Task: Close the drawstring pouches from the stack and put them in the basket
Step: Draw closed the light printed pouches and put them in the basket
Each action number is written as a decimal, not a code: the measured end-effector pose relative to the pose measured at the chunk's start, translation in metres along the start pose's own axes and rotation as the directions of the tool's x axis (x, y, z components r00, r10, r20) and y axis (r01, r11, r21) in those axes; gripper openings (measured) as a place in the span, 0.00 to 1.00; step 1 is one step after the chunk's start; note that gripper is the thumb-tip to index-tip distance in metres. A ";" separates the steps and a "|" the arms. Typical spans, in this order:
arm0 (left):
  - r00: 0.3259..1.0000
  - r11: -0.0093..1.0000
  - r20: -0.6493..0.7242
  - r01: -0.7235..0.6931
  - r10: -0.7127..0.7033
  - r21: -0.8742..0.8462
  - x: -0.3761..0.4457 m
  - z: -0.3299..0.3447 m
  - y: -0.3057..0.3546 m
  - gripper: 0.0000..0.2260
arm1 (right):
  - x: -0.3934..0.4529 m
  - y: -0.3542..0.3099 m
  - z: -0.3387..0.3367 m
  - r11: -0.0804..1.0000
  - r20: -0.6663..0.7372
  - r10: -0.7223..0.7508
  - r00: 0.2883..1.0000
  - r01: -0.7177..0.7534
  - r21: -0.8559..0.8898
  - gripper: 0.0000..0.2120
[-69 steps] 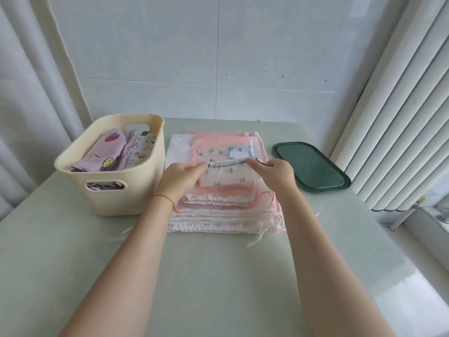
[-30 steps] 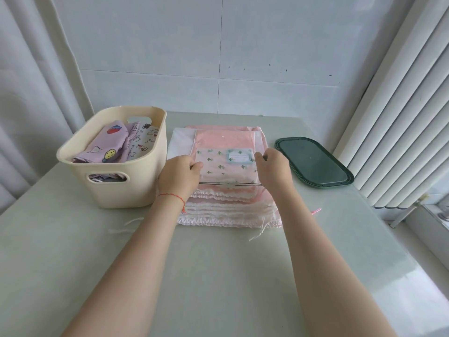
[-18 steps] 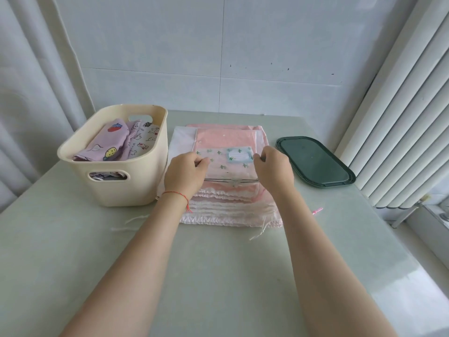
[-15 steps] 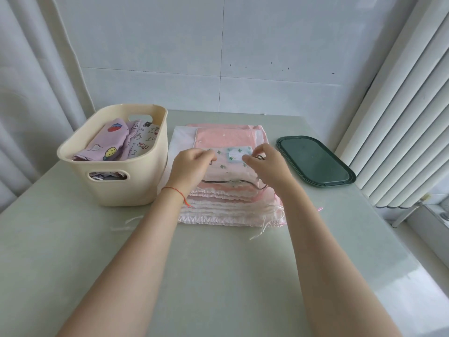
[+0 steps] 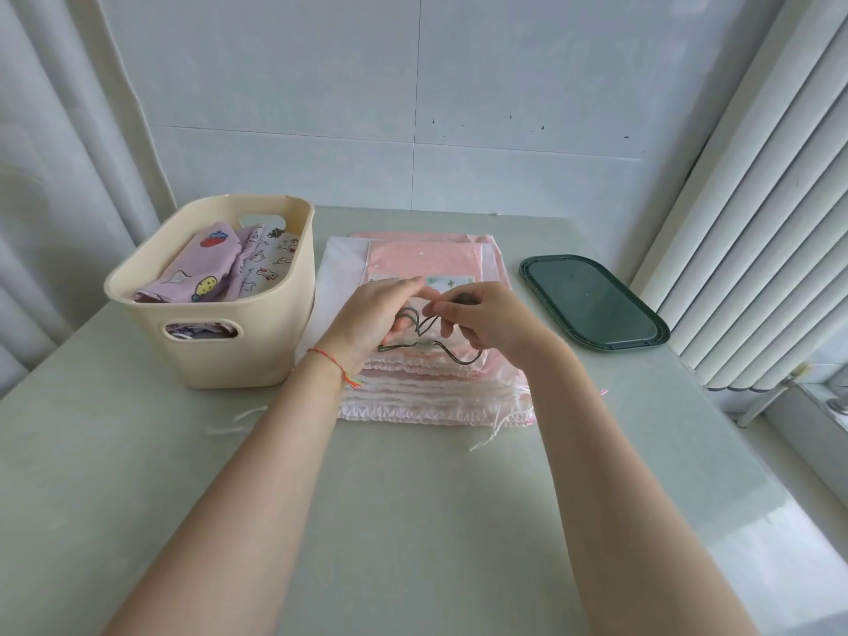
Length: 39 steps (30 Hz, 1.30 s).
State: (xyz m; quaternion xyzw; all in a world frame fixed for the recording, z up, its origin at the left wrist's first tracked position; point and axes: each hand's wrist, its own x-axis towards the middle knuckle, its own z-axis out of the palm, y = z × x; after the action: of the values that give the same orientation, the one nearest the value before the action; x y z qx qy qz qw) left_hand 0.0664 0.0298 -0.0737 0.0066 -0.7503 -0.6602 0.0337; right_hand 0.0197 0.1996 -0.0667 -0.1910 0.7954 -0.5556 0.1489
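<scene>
A stack of pink and white drawstring pouches [image 5: 436, 387] lies flat in the middle of the table. On top sits a small pale pouch with green cactus print [image 5: 447, 282], mostly hidden under my hands. My left hand [image 5: 371, 319] and my right hand [image 5: 486, 321] meet over it, fingers pinching its dark drawstring [image 5: 415, 321], which loops slack between them and trails to the right. A cream plastic basket [image 5: 220, 342] stands to the left of the stack, holding several closed printed pouches [image 5: 206, 268].
A dark green oval tray [image 5: 592, 300] lies to the right of the stack. White vertical blinds hang along the right side, curtains on the left, a tiled wall behind. Loose white threads [image 5: 234, 420] lie on the table near the basket.
My hands were apart, pulling the dark string taut across the top pouch. They have come together over its middle and the string now hangs in slack loops.
</scene>
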 end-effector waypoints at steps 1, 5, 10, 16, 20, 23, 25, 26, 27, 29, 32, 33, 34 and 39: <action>0.999 1.000 -0.035 -0.009 0.009 -0.001 0.000 -0.001 0.000 0.13 | 0.000 0.000 -0.002 1.000 -0.049 0.012 0.999 -0.011 0.020 0.07; 0.993 0.998 -0.118 0.011 -0.004 0.060 0.001 -0.009 -0.004 0.08 | 0.001 0.003 -0.011 0.992 -0.431 0.072 0.900 -0.020 0.123 0.09; 0.996 0.957 -0.075 0.076 -0.058 0.278 0.000 -0.014 -0.014 0.10 | 0.005 0.006 -0.012 0.998 -0.604 0.032 0.796 0.013 0.069 0.10; 0.990 1.000 -0.138 -0.018 0.021 0.020 0.007 -0.013 -0.020 0.11 | 0.011 0.016 -0.008 0.990 -0.531 -0.002 0.847 -0.074 -0.122 0.10; 0.972 0.967 -0.195 -0.171 0.134 -0.187 0.006 -0.003 -0.015 0.10 | 0.017 0.022 0.006 0.980 -0.453 0.018 0.891 -0.105 -0.169 0.10; 0.966 0.939 -0.190 -0.220 0.173 -0.263 0.003 0.007 -0.010 0.10 | 0.016 0.024 0.016 0.963 -0.395 0.030 0.918 -0.133 -0.234 0.12; 0.968 0.931 -0.165 -0.229 0.188 -0.284 0.001 0.009 -0.007 0.10 | 0.013 0.022 0.021 0.949 -0.353 0.018 0.935 -0.127 -0.289 0.14; 0.971 0.923 -0.148 -0.228 0.190 -0.309 -0.001 0.010 -0.005 0.11 | 0.012 0.022 0.023 0.943 -0.332 0.013 0.943 -0.122 -0.310 0.15; 0.976 0.909 -0.127 -0.213 0.178 -0.359 -0.002 0.010 -0.004 0.11 | 0.011 0.021 0.024 0.937 -0.311 0.010 0.950 -0.117 -0.329 0.16; 0.987 0.885 -0.090 -0.156 0.129 -0.439 -0.003 0.013 -0.004 0.10 | 0.011 0.020 0.028 0.925 -0.272 0.003 0.962 -0.106 -0.366 0.18; 0.992 0.962 -0.101 -0.102 0.078 -0.252 0.001 0.015 -0.014 0.09 | 0.011 0.021 0.030 0.926 -0.250 -0.014 0.968 -0.083 -0.369 0.18; 0.990 0.984 -0.124 -0.090 0.072 -0.151 0.003 0.014 -0.019 0.09 | 0.011 0.020 0.028 0.942 -0.271 -0.014 0.963 -0.078 -0.325 0.18; 0.986 0.995 -0.154 -0.076 0.067 -0.056 0.005 0.013 -0.022 0.08 | 0.011 0.019 0.025 0.957 -0.308 -0.019 0.951 -0.072 -0.280 0.18; 0.948 0.975 -0.316 0.031 0.041 0.221 0.011 0.011 -0.032 0.08 | 0.007 0.007 0.007 0.897 -0.244 -0.105 0.964 -0.015 -0.442 0.03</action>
State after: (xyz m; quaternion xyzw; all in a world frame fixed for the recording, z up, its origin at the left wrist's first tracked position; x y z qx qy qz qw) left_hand 0.0535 0.0359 -0.1068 0.1151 -0.8044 -0.5617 0.1551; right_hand 0.0160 0.1931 -0.0757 -0.1633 0.9083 -0.3849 -0.0173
